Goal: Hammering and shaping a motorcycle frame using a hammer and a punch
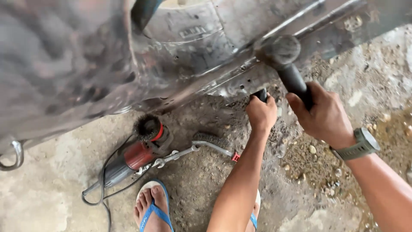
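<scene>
Our right hand (322, 115) grips a hammer (286, 64) at the panel (86, 64); our left hand (261, 114) is closed on a dark tool (260, 94).

No packages, labels, signs or screens visible anywhere in view.

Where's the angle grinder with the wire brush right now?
In the head view, the angle grinder lies on the concrete ground at lower left, below the metal body panel, beside the wire hand brush and above the blue-sandalled foot.
</scene>
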